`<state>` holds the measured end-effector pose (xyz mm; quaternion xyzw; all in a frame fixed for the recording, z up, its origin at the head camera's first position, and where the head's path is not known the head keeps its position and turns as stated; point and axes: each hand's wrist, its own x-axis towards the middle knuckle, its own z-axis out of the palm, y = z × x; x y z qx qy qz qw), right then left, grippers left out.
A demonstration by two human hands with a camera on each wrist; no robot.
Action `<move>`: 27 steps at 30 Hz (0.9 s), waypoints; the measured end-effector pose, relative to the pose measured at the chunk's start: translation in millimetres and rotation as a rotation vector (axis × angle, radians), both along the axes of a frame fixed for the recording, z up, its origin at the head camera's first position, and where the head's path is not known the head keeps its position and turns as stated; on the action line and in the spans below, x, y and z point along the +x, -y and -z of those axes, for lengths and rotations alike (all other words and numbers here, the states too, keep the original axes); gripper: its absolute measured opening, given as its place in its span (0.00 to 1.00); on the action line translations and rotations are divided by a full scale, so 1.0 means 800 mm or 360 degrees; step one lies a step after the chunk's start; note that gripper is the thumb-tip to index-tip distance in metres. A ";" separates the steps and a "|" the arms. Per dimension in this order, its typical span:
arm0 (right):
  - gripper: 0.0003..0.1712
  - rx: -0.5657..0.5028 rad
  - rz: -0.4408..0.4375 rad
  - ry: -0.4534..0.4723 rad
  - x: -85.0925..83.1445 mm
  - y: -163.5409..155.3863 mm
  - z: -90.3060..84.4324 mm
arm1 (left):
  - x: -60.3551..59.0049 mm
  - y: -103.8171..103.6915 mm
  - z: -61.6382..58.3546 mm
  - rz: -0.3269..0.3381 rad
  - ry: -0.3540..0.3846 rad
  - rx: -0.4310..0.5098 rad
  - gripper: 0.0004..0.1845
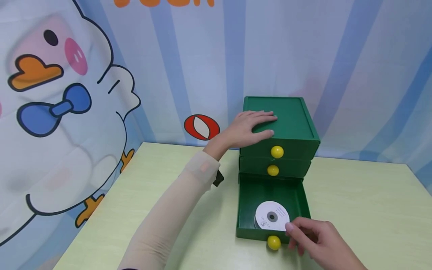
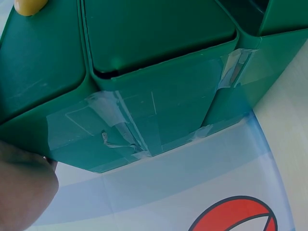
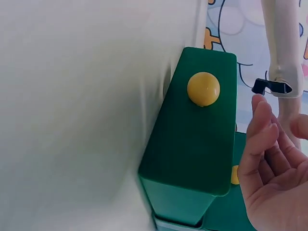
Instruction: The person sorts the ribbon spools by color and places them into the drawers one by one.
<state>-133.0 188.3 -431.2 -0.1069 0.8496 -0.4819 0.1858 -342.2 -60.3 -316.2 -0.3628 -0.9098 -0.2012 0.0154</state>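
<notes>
A green three-drawer cabinet (image 1: 281, 112) with round yellow knobs stands against the backdrop. My left hand (image 1: 251, 127) rests on its top with fingers spread. The bottom drawer (image 1: 243, 210) is pulled out, and a white-labelled CD (image 1: 276, 210) lies inside near the front wall. Beside that drawer's front right corner is my right hand (image 1: 315, 238), its thumb tip overlapping the disc's edge in the head view. In the right wrist view the right hand (image 3: 276, 178) has loosely bent fingers with nothing between them, near the drawer front (image 3: 192, 134) and its yellow knob (image 3: 203, 89).
The pale table (image 1: 357, 210) extends to both sides of the cabinet. Behind it hangs a blue striped backdrop (image 1: 202, 67) with a cartoon duck. Clear tape (image 2: 120, 120) runs along the cabinet's side. A black strap piece (image 1: 218, 178) shows at the left wrist.
</notes>
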 end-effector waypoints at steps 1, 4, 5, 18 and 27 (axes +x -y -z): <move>0.17 -0.0014 -0.0005 0.0025 0.000 -0.001 0.002 | 0.000 0.000 0.000 -0.0001 -0.0003 0.0001 0.32; 0.18 -0.0060 0.0014 0.0102 -0.002 -0.004 0.006 | -0.002 -0.001 -0.001 -0.0006 -0.0017 -0.0001 0.32; 0.18 -0.0084 0.0019 0.0124 -0.002 -0.005 0.007 | -0.002 -0.001 -0.002 -0.0007 -0.0023 -0.0002 0.32; 0.22 -0.0189 -0.0034 0.0425 0.002 -0.006 0.048 | 0.000 -0.002 -0.002 -0.0006 -0.0018 -0.0006 0.32; 0.26 0.0002 0.0076 0.0423 0.006 0.014 0.067 | -0.002 -0.001 0.002 -0.0017 -0.0028 -0.0012 0.32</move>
